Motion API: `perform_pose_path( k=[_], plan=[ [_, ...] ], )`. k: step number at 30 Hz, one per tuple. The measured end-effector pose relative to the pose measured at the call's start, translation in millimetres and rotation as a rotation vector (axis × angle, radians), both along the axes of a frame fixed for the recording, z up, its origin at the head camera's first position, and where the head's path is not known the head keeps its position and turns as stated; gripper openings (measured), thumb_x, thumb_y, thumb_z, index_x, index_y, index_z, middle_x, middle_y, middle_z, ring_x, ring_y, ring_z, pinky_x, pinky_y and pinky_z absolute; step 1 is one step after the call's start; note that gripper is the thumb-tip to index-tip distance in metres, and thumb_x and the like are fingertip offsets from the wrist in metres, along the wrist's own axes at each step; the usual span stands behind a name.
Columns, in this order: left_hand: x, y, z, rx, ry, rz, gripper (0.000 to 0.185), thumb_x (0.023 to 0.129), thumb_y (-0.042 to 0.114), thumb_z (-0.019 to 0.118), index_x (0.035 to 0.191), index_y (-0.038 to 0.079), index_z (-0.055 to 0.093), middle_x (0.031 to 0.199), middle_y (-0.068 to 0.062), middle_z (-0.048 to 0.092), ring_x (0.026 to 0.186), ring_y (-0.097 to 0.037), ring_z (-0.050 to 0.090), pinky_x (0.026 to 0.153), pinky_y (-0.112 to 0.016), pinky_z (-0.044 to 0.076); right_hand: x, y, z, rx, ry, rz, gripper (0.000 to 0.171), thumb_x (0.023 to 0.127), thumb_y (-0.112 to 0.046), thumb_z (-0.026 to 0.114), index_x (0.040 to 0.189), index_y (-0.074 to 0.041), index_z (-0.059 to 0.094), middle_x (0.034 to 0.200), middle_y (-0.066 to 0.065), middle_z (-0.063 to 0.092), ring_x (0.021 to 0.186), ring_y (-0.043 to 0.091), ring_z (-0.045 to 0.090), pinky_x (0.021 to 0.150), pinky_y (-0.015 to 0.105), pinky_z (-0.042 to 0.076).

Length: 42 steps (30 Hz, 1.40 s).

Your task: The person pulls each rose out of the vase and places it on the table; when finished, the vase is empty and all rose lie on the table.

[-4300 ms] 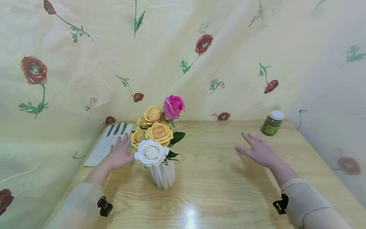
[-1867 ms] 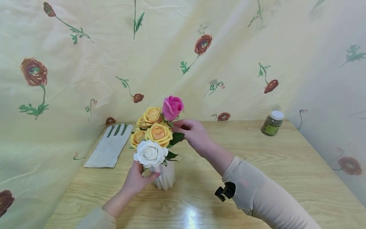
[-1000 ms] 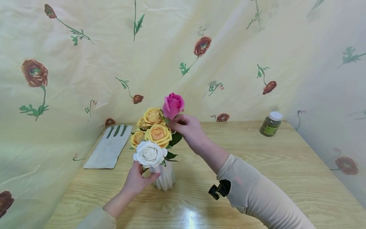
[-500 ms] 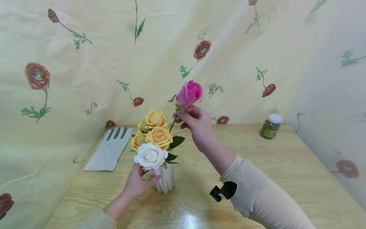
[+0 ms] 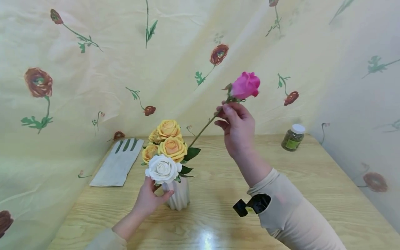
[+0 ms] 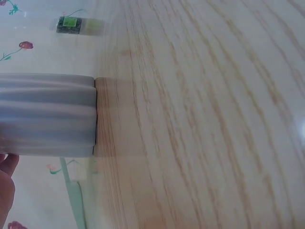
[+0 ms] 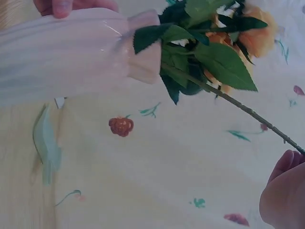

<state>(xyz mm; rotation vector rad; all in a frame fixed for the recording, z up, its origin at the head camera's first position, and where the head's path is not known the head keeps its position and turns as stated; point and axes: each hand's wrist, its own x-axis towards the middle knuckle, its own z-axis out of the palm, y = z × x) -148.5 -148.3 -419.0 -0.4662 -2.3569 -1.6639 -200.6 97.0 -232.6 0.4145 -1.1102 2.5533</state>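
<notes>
A ribbed white vase (image 5: pixel 179 196) stands upright on the table, with several yellow roses (image 5: pixel 173 149) and a white rose (image 5: pixel 164 168) in it. My left hand (image 5: pixel 149 199) grips the vase's left side, thumb in front, its other fingers partly hidden below the white rose. Up and to the right, my right hand (image 5: pixel 240 132) pinches the stem of a pink rose (image 5: pixel 245 85) just under the bloom. That stem (image 7: pixel 238 106) slants down into the vase's mouth in the right wrist view, its lower end hidden inside.
A white glove (image 5: pixel 117 165) with dark green stripes lies at the table's back left. At the back right stands a dark-filled jar (image 5: pixel 292 139) with a white lid. Flower-patterned cloth (image 5: pixel 175 62) hangs behind the wooden table (image 5: pixel 218 208).
From apart, my hands came to the flowers: the left took hold of the vase, the right pinched the pink rose's stem. The rose has since moved up and right, baring more stem.
</notes>
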Motion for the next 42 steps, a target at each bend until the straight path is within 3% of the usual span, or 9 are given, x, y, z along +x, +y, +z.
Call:
perform_pose_path(
  k=[5,10,20,27,36,42],
  plan=[
    [-0.6,-1.9,-0.2,0.0,0.033,0.013,0.083,0.064,0.018,0.077,0.13,0.02,0.025,0.13,0.0,0.033,0.113,-0.026,0.039,0.084,-0.049,0.041,-11.2,18.6,7.2,-0.166,-0.035,-0.045,0.018,0.075,-0.007,0.066,0.089,0.0,0.058,0.078,0.013,0.06,0.066,0.021,0.059,0.054,0.028,0.051],
    [-1.8,-4.6,-1.0,-0.007,0.055,0.008,0.083,0.065,0.017,0.076,0.13,0.015,0.025,0.13,-0.004,0.033,0.112,-0.027,0.039,0.084,-0.048,0.042,-21.3,34.8,5.3,-0.21,-0.098,-0.096,0.021,0.074,-0.008,0.067,0.09,0.001,0.057,0.076,0.013,0.059,0.063,0.021,0.058,0.053,0.027,0.051],
    [-1.6,-1.1,-0.2,0.026,0.011,-0.003,0.083,0.064,0.006,0.075,0.13,0.015,0.025,0.131,-0.006,0.032,0.113,-0.026,0.038,0.086,-0.048,0.04,-35.2,51.5,-24.1,-0.056,-0.277,-0.147,0.02,0.076,-0.009,0.066,0.092,-0.001,0.057,0.078,0.009,0.058,0.061,0.017,0.057,0.048,0.022,0.046],
    [-0.3,-0.9,-1.5,0.006,0.015,0.011,0.083,0.065,0.019,0.076,0.13,0.022,0.024,0.131,0.002,0.032,0.114,-0.024,0.038,0.086,-0.048,0.04,-41.1,55.1,-47.1,0.037,-0.332,-0.142,0.022,0.077,-0.007,0.064,0.097,0.0,0.056,0.08,0.008,0.059,0.062,0.015,0.056,0.05,0.02,0.046],
    [0.1,0.2,-2.3,0.026,-0.001,0.007,0.082,0.065,0.019,0.076,0.13,0.023,0.025,0.13,0.001,0.033,0.114,-0.025,0.038,0.086,-0.049,0.039,-43.1,51.7,-78.5,0.101,-0.404,-0.104,0.018,0.077,-0.001,0.062,0.094,0.0,0.058,0.081,0.008,0.059,0.063,0.014,0.058,0.054,0.019,0.049],
    [-0.6,0.2,-3.0,0.011,-0.013,0.016,0.083,0.065,0.022,0.076,0.13,0.024,0.024,0.131,0.002,0.032,0.115,-0.025,0.038,0.086,-0.049,0.039,-44.6,42.4,-102.6,0.22,-0.465,-0.089,0.016,0.079,-0.002,0.06,0.094,-0.002,0.058,0.085,0.009,0.058,0.064,0.014,0.057,0.058,0.019,0.049]
  ],
)
